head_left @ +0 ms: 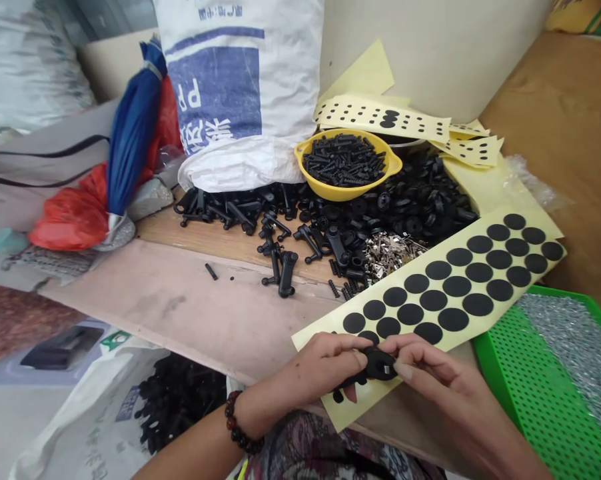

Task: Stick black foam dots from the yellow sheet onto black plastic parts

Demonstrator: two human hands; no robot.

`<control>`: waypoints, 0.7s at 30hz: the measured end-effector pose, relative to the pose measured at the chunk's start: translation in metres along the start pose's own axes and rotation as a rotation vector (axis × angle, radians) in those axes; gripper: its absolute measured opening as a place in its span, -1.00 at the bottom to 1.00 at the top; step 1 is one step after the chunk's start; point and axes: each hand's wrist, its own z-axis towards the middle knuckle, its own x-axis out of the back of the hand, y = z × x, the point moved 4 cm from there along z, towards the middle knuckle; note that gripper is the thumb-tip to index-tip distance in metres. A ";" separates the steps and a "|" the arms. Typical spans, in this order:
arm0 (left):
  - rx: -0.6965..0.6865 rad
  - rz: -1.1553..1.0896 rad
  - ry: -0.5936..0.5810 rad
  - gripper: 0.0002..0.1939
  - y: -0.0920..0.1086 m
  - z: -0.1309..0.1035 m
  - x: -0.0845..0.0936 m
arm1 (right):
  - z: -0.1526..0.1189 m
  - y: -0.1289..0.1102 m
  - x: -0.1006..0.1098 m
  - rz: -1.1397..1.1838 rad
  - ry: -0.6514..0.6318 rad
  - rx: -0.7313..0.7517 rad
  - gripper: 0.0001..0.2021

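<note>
My left hand (320,370) is closed on a black plastic part (379,364), with its thumb on top. A small metal piece shows in the part's middle. My right hand (430,373) pinches the right side of that same part between thumb and fingers. Both hands are over the lower end of a pale yellow sheet (340,413) bearing rows of round black stickers (457,287). Beyond the sheet lies a pile of small metal clips (393,253), beside black arm-like pieces (286,270).
A yellow bowl (343,192) of black screws stands before a white sack (290,80). Black discs (425,193) are heaped beside it. At the right is a green basket (535,400) of metal pins. A bag of black parts (180,400) sits lower left, a blue umbrella (133,133) upper left.
</note>
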 end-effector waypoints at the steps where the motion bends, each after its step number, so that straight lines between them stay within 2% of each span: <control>1: 0.002 -0.002 0.005 -0.62 -0.001 0.000 0.000 | 0.000 0.000 0.000 -0.006 0.000 0.006 -0.71; 9: -0.027 -0.029 0.067 -0.66 0.001 -0.003 -0.002 | 0.000 0.004 0.002 0.024 0.025 0.021 -0.70; 15: -0.126 -0.009 0.122 -0.64 0.001 -0.003 -0.005 | -0.002 0.000 -0.004 0.026 -0.018 0.054 -0.74; 21: -0.168 -0.015 0.215 -0.65 -0.001 -0.004 -0.004 | -0.007 -0.005 -0.005 -0.071 0.046 0.110 -0.73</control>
